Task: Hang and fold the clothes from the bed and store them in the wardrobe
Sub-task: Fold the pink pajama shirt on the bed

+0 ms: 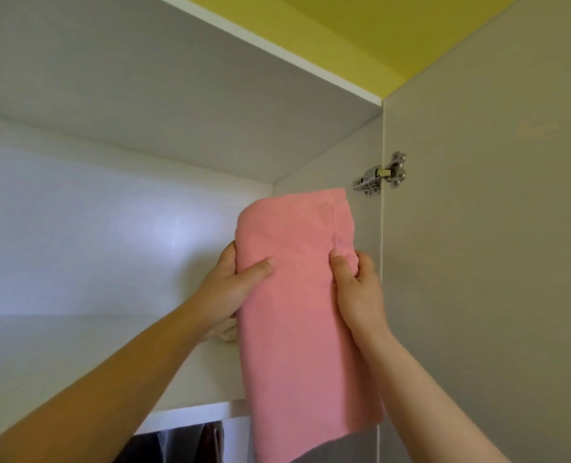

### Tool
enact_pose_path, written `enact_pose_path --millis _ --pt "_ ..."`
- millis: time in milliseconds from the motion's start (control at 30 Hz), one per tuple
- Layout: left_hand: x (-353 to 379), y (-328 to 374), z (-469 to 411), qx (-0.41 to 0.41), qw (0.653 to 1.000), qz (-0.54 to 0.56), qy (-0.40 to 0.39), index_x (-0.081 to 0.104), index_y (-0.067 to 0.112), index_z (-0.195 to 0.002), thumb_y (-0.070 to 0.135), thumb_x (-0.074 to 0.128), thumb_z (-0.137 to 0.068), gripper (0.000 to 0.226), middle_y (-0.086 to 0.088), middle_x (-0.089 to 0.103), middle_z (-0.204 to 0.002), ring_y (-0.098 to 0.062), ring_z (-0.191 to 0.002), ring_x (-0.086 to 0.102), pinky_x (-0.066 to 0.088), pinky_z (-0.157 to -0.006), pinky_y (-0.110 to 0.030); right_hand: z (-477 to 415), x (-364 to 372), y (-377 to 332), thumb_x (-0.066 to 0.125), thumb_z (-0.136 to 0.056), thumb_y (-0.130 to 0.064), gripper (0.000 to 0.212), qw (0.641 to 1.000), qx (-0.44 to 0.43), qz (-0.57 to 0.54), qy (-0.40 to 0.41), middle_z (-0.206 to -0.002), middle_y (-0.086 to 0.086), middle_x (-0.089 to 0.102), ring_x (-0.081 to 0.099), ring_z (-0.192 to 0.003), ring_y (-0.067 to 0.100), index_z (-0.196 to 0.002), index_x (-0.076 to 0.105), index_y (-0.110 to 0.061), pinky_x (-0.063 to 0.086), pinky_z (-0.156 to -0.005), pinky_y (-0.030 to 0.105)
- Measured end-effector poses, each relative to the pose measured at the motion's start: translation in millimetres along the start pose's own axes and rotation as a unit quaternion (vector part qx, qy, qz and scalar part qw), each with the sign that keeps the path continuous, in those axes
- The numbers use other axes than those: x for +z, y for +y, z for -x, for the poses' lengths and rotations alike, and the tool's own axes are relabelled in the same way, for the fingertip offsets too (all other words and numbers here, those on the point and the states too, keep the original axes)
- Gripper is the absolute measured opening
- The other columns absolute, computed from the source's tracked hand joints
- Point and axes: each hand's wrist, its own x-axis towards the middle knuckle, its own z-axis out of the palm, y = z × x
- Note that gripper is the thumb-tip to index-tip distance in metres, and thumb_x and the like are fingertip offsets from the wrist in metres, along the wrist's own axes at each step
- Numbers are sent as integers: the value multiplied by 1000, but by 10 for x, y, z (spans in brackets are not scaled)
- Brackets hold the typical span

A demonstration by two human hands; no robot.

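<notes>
Both hands clamp a folded pink terry cloth (297, 312) by its long sides, the left hand (227, 285) and the right hand (357, 289) with thumbs in front (fingers hidden behind). It stands upright at the white wardrobe shelf (190, 409), below the silver metal hinge (381, 173); dark hanging garments (184, 442) show underneath.

Arms in view: 2, both bare from frame edge to wrist.
Left forearm (110, 372): lower left of the frame, uncovered along its full visible length.
Right forearm (421, 389): lower right of the frame, likewise uncovered.
Left hand (225, 292): centre of the frame, bare; thumbnail short and plain.
Right hand (357, 292): right of centre, bare; thumbnail short and plain.
Grey patch (331, 451): bottom edge; cannot tell whether worn clothing.
</notes>
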Motion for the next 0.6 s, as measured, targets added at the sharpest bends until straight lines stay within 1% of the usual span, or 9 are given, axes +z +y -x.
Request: enact_pose_path --millis 33,67,133,233,300,367,467,533,600 --pt "-1 -17 -106 6 1000 -8 14 46 32 -135 40 69 -85 56 12 66 -121 -8 -101 68 58 -79 -32 -118 55 63 54 -97 -39 12 1000 1 -3 -8 -83 -18 61 56 -75 -4 -96 54 -28 36 -56 7" --pt "2 -40 -218 10 999 -11 30 48 30 -135 39 70 -85 55 11 66 -121 -10 -102 68 58 -81 -33 -245 118 120 53 -97 -39 14 1000 -1 -7 -18 -83 -16 61 56 -74 -2 -96 55 -25 37 -58 11" --pt "-8 -121 -429 10 998 -12 64 50 27 -133 36 71 -85 53 8 65 -121 -14 -104 67 56 -88 -38 -477 260 232 53 -97 -37 15 999 -1 -18 -35 -85 -11 62 58 -78 9 -98 56 -22 40 -66 25" --pt "-72 -272 -754 8 992 -31 120 51 23 -133 35 72 -84 55 3 63 -124 -19 -108 65 53 -95 -44 -806 496 399 55 -96 -31 13 997 -4 -38 -64 -91 -4 64 59 -86 18 -103 57 -21 42 -76 29" --pt "-131 -372 -955 15 988 -56 146 51 23 -134 37 73 -83 57 2 62 -125 -21 -110 63 51 -97 -45 -994 669 530 56 -96 -28 16 996 -3 -45 -79 -97 4 66 61 -90 23 -105 59 -16 47 -81 34" --pt "-194 -461 -1155 21 984 -75 158 49 22 -136 39 72 -84 59 1 61 -127 -23 -112 62 50 -98 -46 -1158 848 659 57 -95 -26 19 995 11 -53 -85 -102 11 67 62 -95 28 -105 59 -10 49 -88 40" --pt "-285 -565 -1461 -4 983 -105 152 48 21 -138 42 69 -86 60 1 60 -129 -24 -113 61 51 -97 -46 -1398 1092 837 57 -95 -25 18 995 34 -41 -81 -105 13 67 62 -98 29 -104 59 -9 49 -90 40" --pt "-374 -639 -1669 -24 982 -112 149 49 20 -136 43 68 -86 58 0 60 -128 -24 -111 62 54 -90 -41 -1555 1253 927 57 -95 -27 17 994 47 -37 -90 -105 13 66 62 -99 30 -102 58 -11 48 -90 39" --pt "-448 -675 -1830 -36 982 -114 144 51 18 -133 43 69 -86 56 -1 61 -126 -23 -108 63 54 -83 -36 -1674 1354 989 57 -95 -27 21 992 69 -41 -101 -109 15 66 62 -101 31 -105 59 -9 49 -91 40"
